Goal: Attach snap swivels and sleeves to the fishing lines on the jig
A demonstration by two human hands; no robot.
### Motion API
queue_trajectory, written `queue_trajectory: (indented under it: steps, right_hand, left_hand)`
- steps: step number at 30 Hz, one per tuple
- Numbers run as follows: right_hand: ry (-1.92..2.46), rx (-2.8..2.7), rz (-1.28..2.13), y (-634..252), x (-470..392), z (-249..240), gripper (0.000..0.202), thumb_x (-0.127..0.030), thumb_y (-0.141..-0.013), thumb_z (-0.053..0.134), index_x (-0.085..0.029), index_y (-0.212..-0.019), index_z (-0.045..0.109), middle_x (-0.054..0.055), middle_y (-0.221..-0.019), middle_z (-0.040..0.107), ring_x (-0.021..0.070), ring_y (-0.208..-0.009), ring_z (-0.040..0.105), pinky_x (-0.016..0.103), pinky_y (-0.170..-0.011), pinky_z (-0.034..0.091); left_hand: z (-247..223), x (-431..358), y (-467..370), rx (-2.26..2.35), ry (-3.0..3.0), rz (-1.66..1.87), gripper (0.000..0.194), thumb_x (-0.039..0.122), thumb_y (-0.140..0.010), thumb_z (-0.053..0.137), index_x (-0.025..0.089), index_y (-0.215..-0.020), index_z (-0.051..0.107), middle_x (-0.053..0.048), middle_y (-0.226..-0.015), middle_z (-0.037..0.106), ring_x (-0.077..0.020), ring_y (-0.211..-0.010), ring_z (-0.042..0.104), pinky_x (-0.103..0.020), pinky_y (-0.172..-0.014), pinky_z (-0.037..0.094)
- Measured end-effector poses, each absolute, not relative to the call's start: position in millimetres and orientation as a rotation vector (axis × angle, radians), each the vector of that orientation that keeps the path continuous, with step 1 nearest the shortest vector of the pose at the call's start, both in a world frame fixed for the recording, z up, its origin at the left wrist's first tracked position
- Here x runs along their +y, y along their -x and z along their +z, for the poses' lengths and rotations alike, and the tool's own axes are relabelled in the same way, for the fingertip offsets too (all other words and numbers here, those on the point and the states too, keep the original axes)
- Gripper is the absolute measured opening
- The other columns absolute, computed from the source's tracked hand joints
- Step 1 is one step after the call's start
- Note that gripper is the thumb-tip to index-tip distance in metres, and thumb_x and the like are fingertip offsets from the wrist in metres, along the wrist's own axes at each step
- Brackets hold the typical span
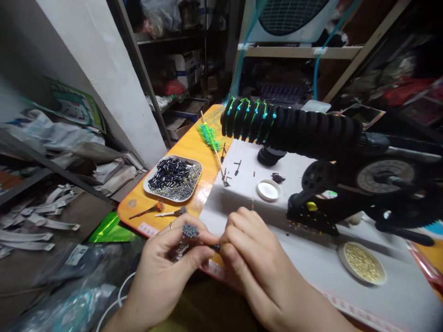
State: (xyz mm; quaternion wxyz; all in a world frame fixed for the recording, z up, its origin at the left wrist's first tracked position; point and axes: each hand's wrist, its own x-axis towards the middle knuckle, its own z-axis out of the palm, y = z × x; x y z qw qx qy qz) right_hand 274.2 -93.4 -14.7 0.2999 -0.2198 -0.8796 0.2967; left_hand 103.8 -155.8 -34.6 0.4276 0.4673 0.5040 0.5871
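Note:
My left hand [173, 263] is closed around a bundle of thin stems with grey bead-like tips [190, 231]; pale strands show below the tips. Its thumb and forefinger also pinch a small dark piece [215, 248]. My right hand [254, 258] meets it there, fingers curled and pressed together at the piece's other end. What the right fingers cover is hidden. Beyond my left hand, a white tray [148, 188] holds black tubes and grey bits. Two similar bundles lie between tray and hand, one orange-tipped [148, 210] and one grey-tipped [173, 212].
A black ribbed roller machine [294, 129], wound with green-blue cord, stands at the right. White paper [242, 203] covers part of the yellow table [176, 147]. On it are a small white dish [269, 190] and a bowl of golden beads [362, 263]. A stick with green-blue strands [208, 136] lies behind.

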Motion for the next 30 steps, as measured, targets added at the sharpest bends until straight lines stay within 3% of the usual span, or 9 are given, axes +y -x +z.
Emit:
queue_trajectory:
  steps: [4,12,16,21,26,30]
  right_hand:
    - [0.555,-2.315,0.794,-272.8,-94.3,-20.2,0.023,-0.013,-0.102,0.034,-0.02,-0.082,0.042,0.001,-0.079,0.047,0.0179,-0.076,0.04,0.035,-0.069,0.031]
    - [0.519,-2.273,0.866,-271.3,-92.0,-20.9,0.036,-0.031,-0.109,0.019,-0.02,-0.083,0.042,0.001,-0.077,0.049,0.0171,-0.074,0.042,0.036,-0.071,0.033]
    - [0.51,-2.236,0.786,-271.6,-93.1,-19.4,0.028,-0.022,-0.106,0.031,-0.02,-0.082,0.043,0.0,-0.075,0.048,0.0163,-0.072,0.041,0.034,-0.068,0.033]
    - [0.487,-2.213,0.732,-272.1,-93.4,-15.7,0.018,-0.01,-0.097,0.04,-0.019,-0.087,0.053,0.001,-0.077,0.054,0.017,-0.073,0.045,0.034,-0.069,0.035]
    - [0.479,-2.238,0.688,-269.8,-89.8,-13.4,0.02,-0.011,-0.095,0.045,-0.016,-0.085,0.061,0.004,-0.076,0.057,0.0177,-0.075,0.048,0.033,-0.07,0.041]
    - [0.415,-2.258,0.418,-269.7,-86.5,-16.8,0.013,-0.012,-0.093,0.055,-0.012,-0.095,0.068,0.009,-0.087,0.066,0.0214,-0.093,0.057,0.037,-0.089,0.047]
  left_hand:
    - [-32.8,-155.1,-109.2,1.252,-1.217,1.569,0.012,0.02,-0.081,0.079,0.032,-0.083,0.081,0.003,-0.081,0.064,-0.0095,-0.078,0.064,-0.012,-0.07,0.052]
    - [-48.0,-152.7,-116.4,1.047,-1.098,1.585,0.016,0.017,-0.082,0.079,0.033,-0.086,0.081,0.003,-0.082,0.059,-0.0084,-0.076,0.058,-0.014,-0.067,0.049]
    - [-47.7,-153.1,-119.3,1.009,-1.05,1.613,0.019,0.015,-0.086,0.074,0.032,-0.088,0.081,0.001,-0.082,0.059,-0.0102,-0.076,0.058,-0.017,-0.065,0.048]
    - [-38.7,-153.6,-124.7,0.911,-0.863,1.679,0.008,0.02,-0.084,0.076,0.026,-0.08,0.078,0.003,-0.077,0.054,-0.0071,-0.063,0.055,-0.017,-0.059,0.047]
    - [-31.8,-154.6,-122.7,0.746,-0.728,1.61,0.012,0.024,-0.093,0.065,0.022,-0.082,0.068,0.004,-0.088,0.061,0.0025,-0.041,0.037,-0.012,-0.04,0.032]
    - [-30.8,-159.7,-116.3,0.739,-0.73,1.53,0.013,0.027,-0.093,0.066,0.022,-0.081,0.065,0.003,-0.066,0.064,-0.0042,-0.051,0.052,-0.011,-0.048,0.037]
